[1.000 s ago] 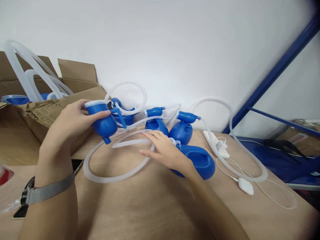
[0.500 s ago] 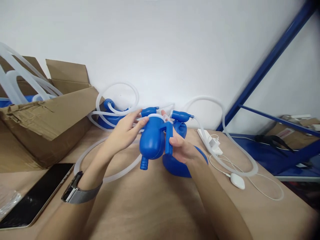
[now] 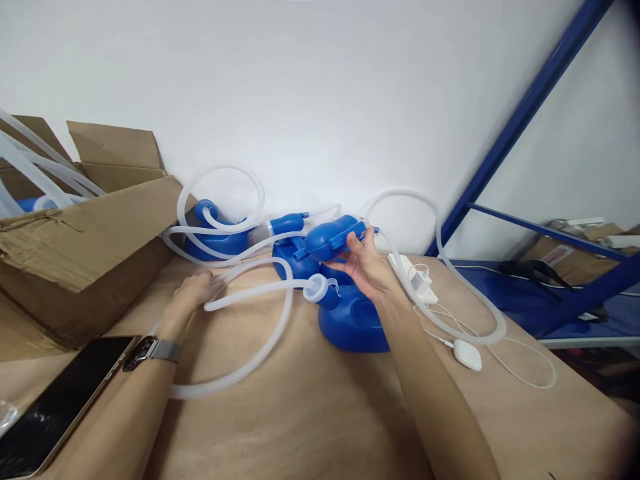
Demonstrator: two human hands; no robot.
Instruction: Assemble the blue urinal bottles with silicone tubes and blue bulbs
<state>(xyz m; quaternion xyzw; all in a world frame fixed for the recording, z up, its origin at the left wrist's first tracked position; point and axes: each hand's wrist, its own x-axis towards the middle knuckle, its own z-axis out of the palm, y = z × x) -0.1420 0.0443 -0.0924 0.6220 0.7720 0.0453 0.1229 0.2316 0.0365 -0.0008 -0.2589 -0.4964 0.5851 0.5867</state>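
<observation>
A blue moulded plastic bottle [image 3: 330, 239] is gripped by the curled fingers of the right hand [image 3: 363, 263], held tilted above the other blue bottles [image 3: 295, 263]. The left hand [image 3: 195, 290], fingers open, is rested beside clear silicone tubing [image 3: 260, 287].

The light is bright and even, and the white wall [image 3: 300, 100] comes out pale and almost featureless. I can't pick out a single lamp; the light seems to fall softly from above. Shadows stay faint, just a gentle darkening on the bench [image 3: 310, 427] beside my right forearm [image 3: 435, 393]. Small highlights gleam on the glossy blue plastic bottle [image 3: 330, 239] in my right hand [image 3: 363, 263], and pale glare streaks the black tablet [image 3: 55, 413] at the lower left. The wide lens bends the blue steel shelf frame [image 3: 520, 127] toward the edges, and the corners fall dark. The middle stays fairly sharp.
</observation>
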